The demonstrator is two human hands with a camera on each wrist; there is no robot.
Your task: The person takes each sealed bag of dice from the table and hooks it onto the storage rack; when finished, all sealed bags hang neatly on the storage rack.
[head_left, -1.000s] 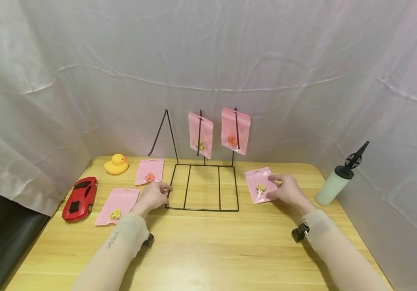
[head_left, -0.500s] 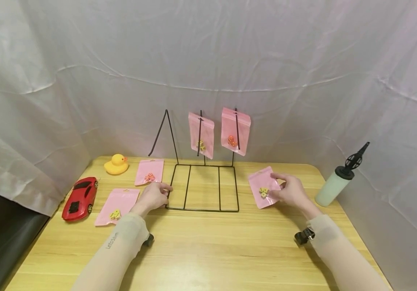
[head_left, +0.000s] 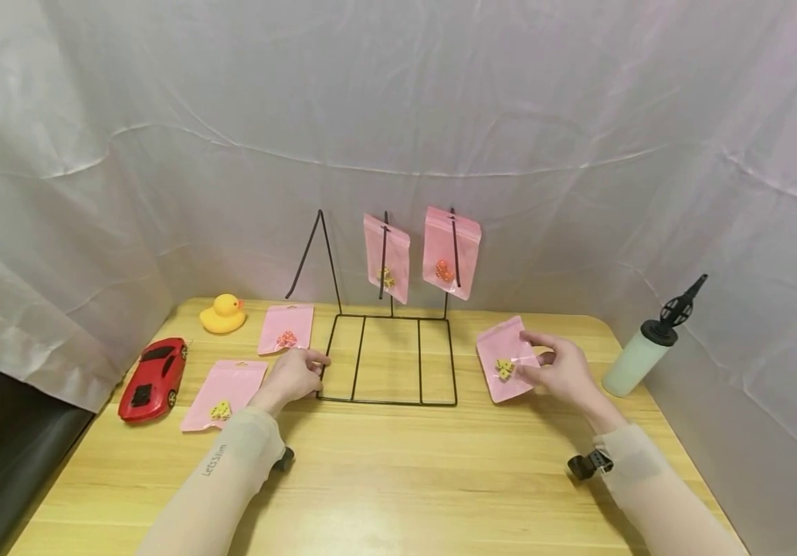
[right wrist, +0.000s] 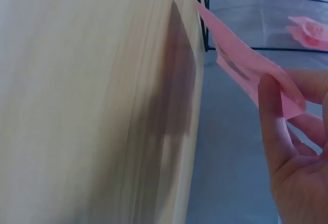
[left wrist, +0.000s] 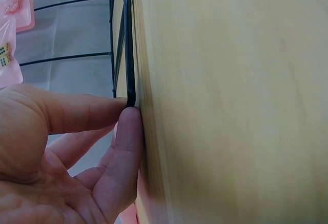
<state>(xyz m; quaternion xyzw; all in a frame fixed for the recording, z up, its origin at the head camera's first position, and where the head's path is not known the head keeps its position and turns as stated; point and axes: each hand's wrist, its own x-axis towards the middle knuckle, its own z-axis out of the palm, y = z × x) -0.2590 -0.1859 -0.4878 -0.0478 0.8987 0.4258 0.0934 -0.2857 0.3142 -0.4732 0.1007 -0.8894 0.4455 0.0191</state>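
Note:
My left hand [head_left: 294, 376] pinches the front left corner of a black wire display rack [head_left: 404, 402] that stands on the table; the left wrist view shows thumb and finger at its bent wire [left wrist: 129, 55]. With my right hand [head_left: 561, 376] I grip the right edge of a pink zip bag [head_left: 507, 340] of yellow dice. The right wrist view has this bag [right wrist: 238, 55] raised and tilted, casting a shadow on the wood. From the rack's middle hook hangs a pink bag [head_left: 398, 251] with yellow dice, and from the right hook one [head_left: 471, 247] with orange-red dice.
Left of the rack lie a pink bag [head_left: 297, 316] with red dice and another [head_left: 235, 378] with yellow dice. A yellow rubber duck [head_left: 221, 316] and a red toy car [head_left: 155, 378] sit farther left. A pale green hand pump [head_left: 631, 363] stands tilted at the right.
My right hand has lifted the bag off the table and drawn it slightly right and nearer, tilting it. My left hand has stayed at the rack's corner.

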